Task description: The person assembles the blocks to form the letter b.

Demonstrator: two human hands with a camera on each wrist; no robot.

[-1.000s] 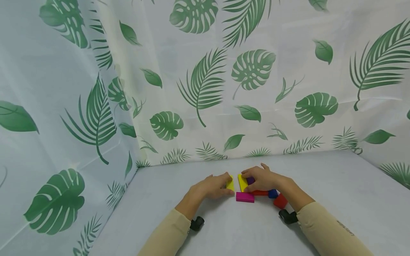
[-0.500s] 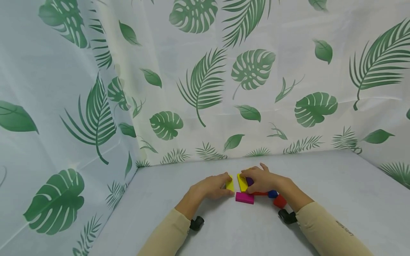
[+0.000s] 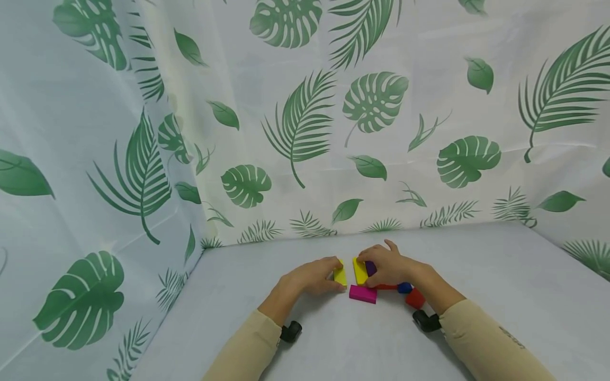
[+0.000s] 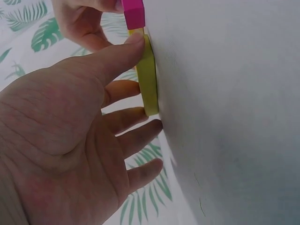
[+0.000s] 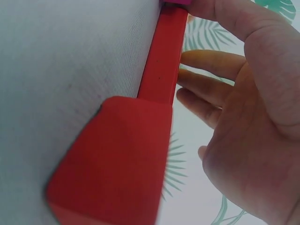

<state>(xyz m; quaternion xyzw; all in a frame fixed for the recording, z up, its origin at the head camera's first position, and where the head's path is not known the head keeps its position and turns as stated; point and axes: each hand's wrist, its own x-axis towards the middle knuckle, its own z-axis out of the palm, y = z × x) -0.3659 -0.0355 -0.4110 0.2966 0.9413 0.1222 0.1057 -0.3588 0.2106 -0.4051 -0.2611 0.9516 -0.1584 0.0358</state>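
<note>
In the head view my left hand (image 3: 318, 276) pinches a flat yellow block (image 3: 340, 277), thumb at its near end and fingers at the far end. The left wrist view shows that yellow block (image 4: 149, 84) low over the table beside the thumb. My right hand (image 3: 387, 264) holds a second yellow block (image 3: 359, 271) by its two ends, a narrow gap to the right of the first. A purple block (image 3: 370, 269) sits partly hidden under the right hand. Just in front of the yellow blocks lies a magenta block (image 3: 363, 294).
A long red block (image 3: 387, 287) runs right from the magenta one, partly under the right hand. Beyond its end are a blue block (image 3: 404, 288) and a chunky red block (image 3: 415, 299). Leaf-printed curtains (image 3: 305, 211) border the white table (image 3: 352, 344) at back and sides.
</note>
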